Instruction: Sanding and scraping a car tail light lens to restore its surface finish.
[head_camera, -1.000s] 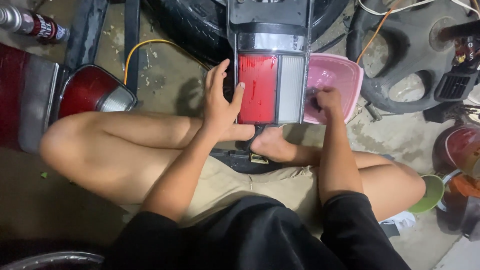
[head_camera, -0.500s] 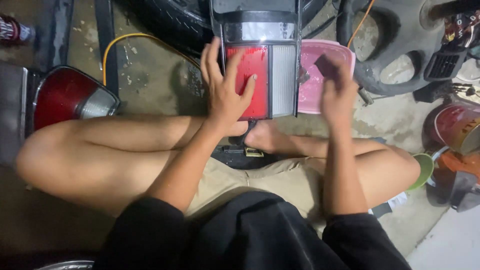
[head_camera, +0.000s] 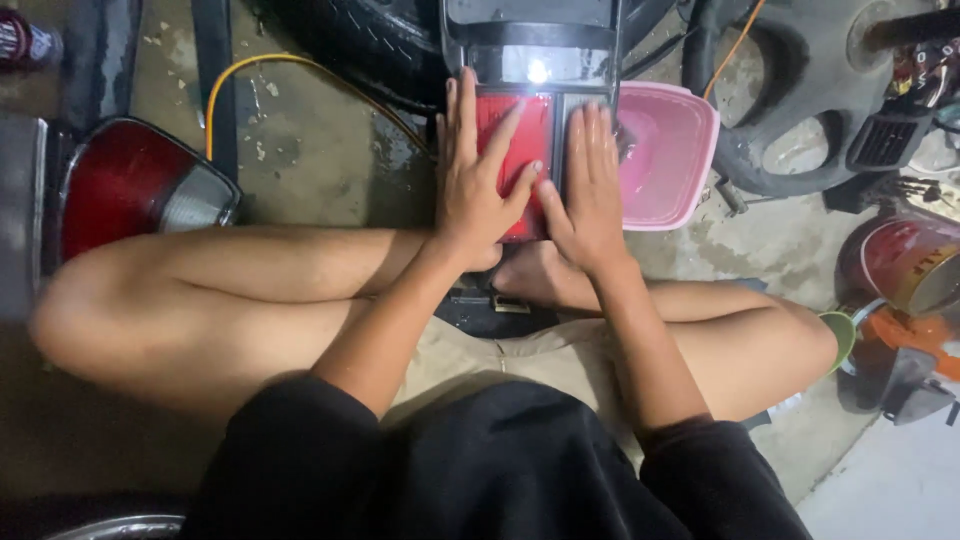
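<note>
I sit cross-legged on a wet concrete floor with a car tail light (head_camera: 530, 75) standing in front of my feet. It has a red lens, a pale grey section and a dark housing at the top. My left hand (head_camera: 478, 175) lies flat on the red lens with fingers spread. My right hand (head_camera: 590, 190) lies flat beside it on the pale section, fingers together. Whether anything lies under the right palm is hidden. A pink plastic basin (head_camera: 668, 155) holding water stands directly right of the lamp.
Another red and grey tail light (head_camera: 140, 185) lies at the left. A yellow cable (head_camera: 300, 70) curves across the floor. A black tyre (head_camera: 360, 45) sits behind the lamp, grey car trim (head_camera: 800, 100) at the right, and more lamps (head_camera: 900, 265) at the far right.
My right hand left the pink basin and came to rest flat on the lamp's pale section. My left hand slid up the red lens. The view shifted closer.
</note>
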